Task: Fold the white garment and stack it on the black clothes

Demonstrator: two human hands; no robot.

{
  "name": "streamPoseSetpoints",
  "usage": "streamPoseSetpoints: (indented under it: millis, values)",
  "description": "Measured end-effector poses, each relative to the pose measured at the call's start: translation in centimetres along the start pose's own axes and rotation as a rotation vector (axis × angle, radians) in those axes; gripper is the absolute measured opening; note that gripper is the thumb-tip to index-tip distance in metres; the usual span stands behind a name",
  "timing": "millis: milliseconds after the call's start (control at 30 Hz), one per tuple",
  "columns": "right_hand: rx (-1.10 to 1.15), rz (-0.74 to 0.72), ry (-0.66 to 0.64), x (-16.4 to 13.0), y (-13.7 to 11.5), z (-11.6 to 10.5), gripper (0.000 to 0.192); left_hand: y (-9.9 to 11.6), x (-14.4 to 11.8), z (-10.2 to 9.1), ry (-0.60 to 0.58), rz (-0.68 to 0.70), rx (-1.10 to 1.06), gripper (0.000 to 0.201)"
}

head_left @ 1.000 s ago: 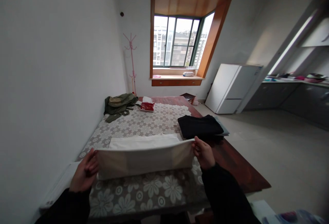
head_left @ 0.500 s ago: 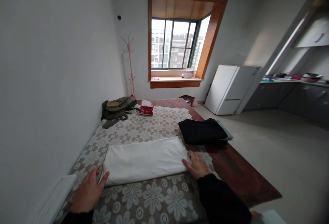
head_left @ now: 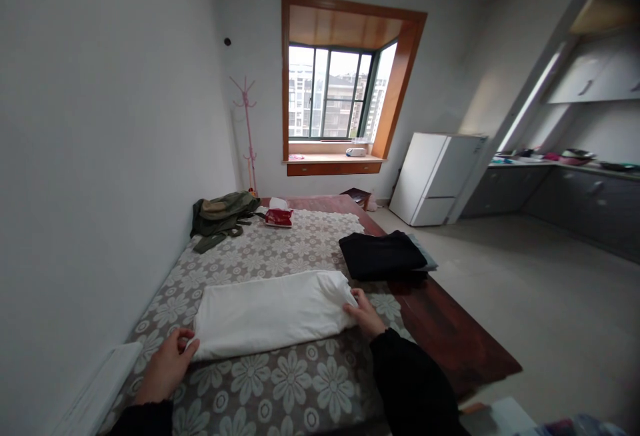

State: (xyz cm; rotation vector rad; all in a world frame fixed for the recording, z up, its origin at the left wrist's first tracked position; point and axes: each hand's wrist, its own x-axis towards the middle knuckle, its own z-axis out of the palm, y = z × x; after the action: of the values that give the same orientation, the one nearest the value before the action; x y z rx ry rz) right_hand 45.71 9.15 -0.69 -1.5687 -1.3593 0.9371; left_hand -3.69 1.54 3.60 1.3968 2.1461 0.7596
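Note:
A folded white cloth (head_left: pixel 270 316) lies as a long rectangle on the flower-patterned tablecloth (head_left: pixel 290 376). My left hand (head_left: pixel 169 360) pinches its near left corner between thumb and fingers. At the opposite end, my right hand (head_left: pixel 366 315) grips the right edge, where the fabric is creased and slightly raised. Just beyond that end is a folded black garment (head_left: pixel 383 255), stacked on something grey-blue (head_left: pixel 423 253).
Toward the back left sit a green backpack (head_left: pixel 225 216) and a red tissue pack (head_left: pixel 279 216). Bare reddish wood (head_left: pixel 450 336) forms the table's right side. A wall (head_left: pixel 100 156) borders the left. White folded material (head_left: pixel 103 389) lies at the lower left.
Both hands have closed on the ends of the white cloth, having rested more loosely beside it. The cloth's right end has bunched up a little. The camera view has shifted slightly.

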Motion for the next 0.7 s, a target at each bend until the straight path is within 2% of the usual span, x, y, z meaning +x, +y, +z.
streamPoseSetpoints:
  millis: [67,133,233,300,400,467,533,600,633,700]
  values:
    - [0.052,0.017,0.003,0.1,0.1,-0.3,0.06,-0.3,-0.1,0.3,0.03,-0.031,-0.152,0.009]
    - [0.119,0.003,-0.01,0.3,-0.4,-0.8,0.073,-0.5,-0.4,0.7,0.05,-0.085,-0.346,0.011]
    - [0.124,-0.127,-0.076,1.1,-2.8,-1.2,0.066,-0.5,-1.2,1.1,0.066,-0.154,-0.556,0.018]
    - [0.022,-0.235,-0.097,1.8,-6.0,-0.6,0.06,-0.4,-1.7,1.2,0.064,-0.159,-0.622,0.025]
    - [-0.154,-0.418,-0.172,2.0,-12.7,3.4,0.061,-0.6,-1.9,1.2,0.036,-0.114,-0.661,0.034]
    - [-0.225,-0.557,-0.295,1.3,-17.2,7.8,0.064,-0.8,-1.7,1.2,0.011,-0.081,-0.641,0.036]
    - [-0.232,-0.606,-0.439,-0.1,-20.7,12.4,0.074,-0.9,-1.5,1.1,0.003,-0.055,-0.593,0.037]
    - [-0.166,-0.601,-0.554,-1.6,-22.2,16.0,0.078,-0.8,-1.5,1.1,0.008,-0.041,-0.555,0.039]
    - [-0.123,-0.59,-0.58,-2.2,-22.0,17.0,0.075,-0.7,-1.5,1.2,0.009,-0.038,-0.542,0.042]
    - [-0.085,-0.558,-0.55,-2.6,-19.9,17.6,0.056,-0.3,-1.6,1.5,-0.001,-0.035,-0.5,0.05]
